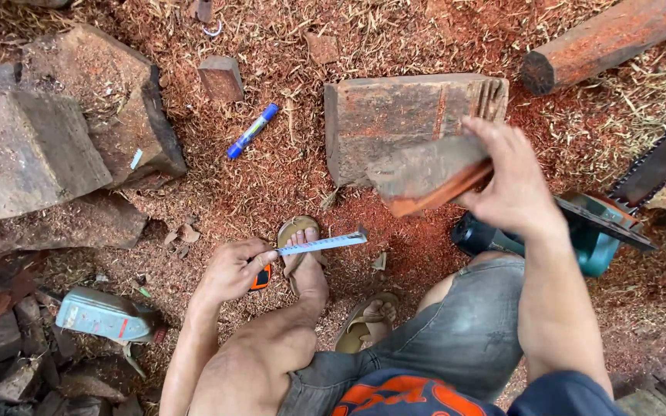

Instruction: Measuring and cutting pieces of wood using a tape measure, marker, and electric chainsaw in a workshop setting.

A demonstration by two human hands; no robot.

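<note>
My right hand (512, 177) grips a flat reddish wood slab (429, 171), holding it tilted above the ground in front of a larger squared wood block (395, 115). My left hand (234, 270) holds an orange tape measure (262, 277), its pale blade (324, 243) pulled out to the right over my sandalled foot (302, 258). The blade's tip ends short of the slab.
A chainsaw (603, 223) lies at right with its bar running up right. A blue marker (252, 131) rests on the sawdust. Big wood blocks (32, 146) are piled at left, a log (603, 38) at top right, a grey can (102, 316) at lower left.
</note>
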